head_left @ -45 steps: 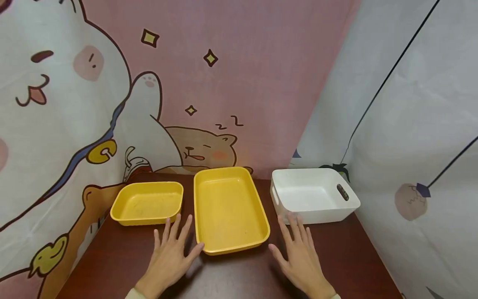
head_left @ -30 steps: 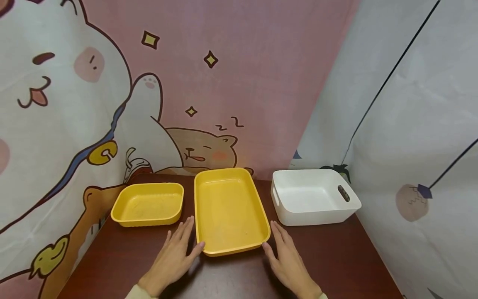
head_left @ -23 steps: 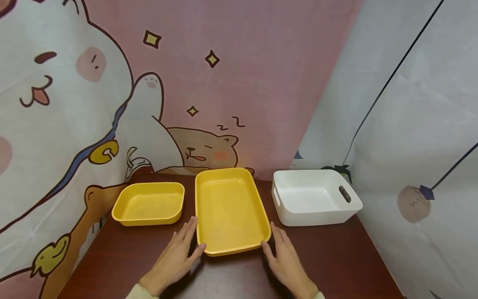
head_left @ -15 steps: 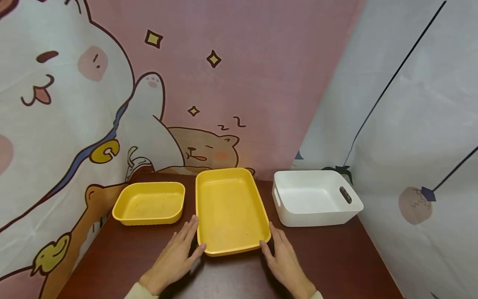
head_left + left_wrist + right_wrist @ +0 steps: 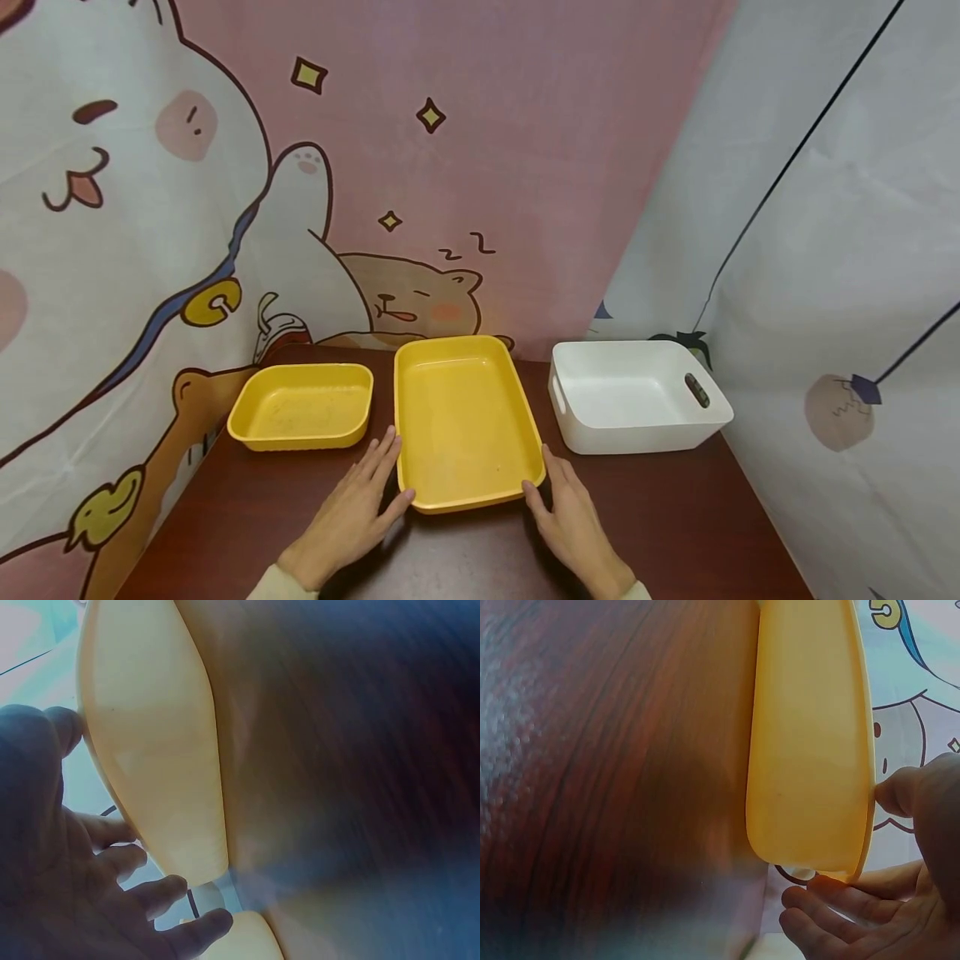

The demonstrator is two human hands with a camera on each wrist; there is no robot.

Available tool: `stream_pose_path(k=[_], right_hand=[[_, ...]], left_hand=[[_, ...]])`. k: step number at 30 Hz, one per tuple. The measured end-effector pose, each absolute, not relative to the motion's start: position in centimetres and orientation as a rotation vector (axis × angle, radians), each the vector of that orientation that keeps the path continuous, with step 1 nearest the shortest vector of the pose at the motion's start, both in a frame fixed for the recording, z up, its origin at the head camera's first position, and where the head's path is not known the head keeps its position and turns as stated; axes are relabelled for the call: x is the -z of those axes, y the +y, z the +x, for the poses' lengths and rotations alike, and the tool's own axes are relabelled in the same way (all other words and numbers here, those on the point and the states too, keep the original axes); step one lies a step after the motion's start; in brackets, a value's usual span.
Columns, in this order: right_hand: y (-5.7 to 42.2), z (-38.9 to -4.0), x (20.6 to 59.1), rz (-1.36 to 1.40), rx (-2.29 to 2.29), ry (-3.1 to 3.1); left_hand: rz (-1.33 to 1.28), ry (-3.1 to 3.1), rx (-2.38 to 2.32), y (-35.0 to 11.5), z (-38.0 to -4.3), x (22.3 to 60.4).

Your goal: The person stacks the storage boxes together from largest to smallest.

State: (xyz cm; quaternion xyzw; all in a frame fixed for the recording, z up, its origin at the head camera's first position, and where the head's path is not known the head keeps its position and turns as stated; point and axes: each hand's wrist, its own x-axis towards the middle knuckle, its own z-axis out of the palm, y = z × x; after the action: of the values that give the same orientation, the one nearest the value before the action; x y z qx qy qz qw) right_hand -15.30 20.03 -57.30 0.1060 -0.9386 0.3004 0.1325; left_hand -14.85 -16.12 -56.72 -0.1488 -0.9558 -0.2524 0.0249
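Note:
A large yellow tray [image 5: 468,425] lies on the dark wooden table, its near end between my two hands. My left hand [image 5: 348,512] is at its near left corner, thumb tip at the front rim and fingers stretched along the left side. At the near right corner, my right hand [image 5: 573,521] has its thumb at the front rim and its fingers extended along the right side. Both wrist views show the tray's outer wall, in the left [image 5: 157,742] and the right [image 5: 810,750], with thumb and fingertips right at the rim. Nothing lies inside the tray.
To the left stands a smaller yellow tray [image 5: 300,408]. A white basket [image 5: 637,437] with cut-out handles stands to the right. Behind the table [image 5: 465,567] hangs a cartoon-printed cloth [image 5: 525,167], which also covers the right side.
My right hand has come left from in front of the white basket to the large tray's near right corner. The left hand's fingers have drawn together beside the tray's left side. The trays stay put.

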Motion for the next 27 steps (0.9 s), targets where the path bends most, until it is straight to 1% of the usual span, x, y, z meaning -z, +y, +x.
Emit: stream_pose_path(k=[27], right_hand=[[20.96,-15.91,57.54,0.294,-0.936,-2.711]], left_hand=[[-0.451,-2.922,0.709,-15.45,-14.29,56.85]])
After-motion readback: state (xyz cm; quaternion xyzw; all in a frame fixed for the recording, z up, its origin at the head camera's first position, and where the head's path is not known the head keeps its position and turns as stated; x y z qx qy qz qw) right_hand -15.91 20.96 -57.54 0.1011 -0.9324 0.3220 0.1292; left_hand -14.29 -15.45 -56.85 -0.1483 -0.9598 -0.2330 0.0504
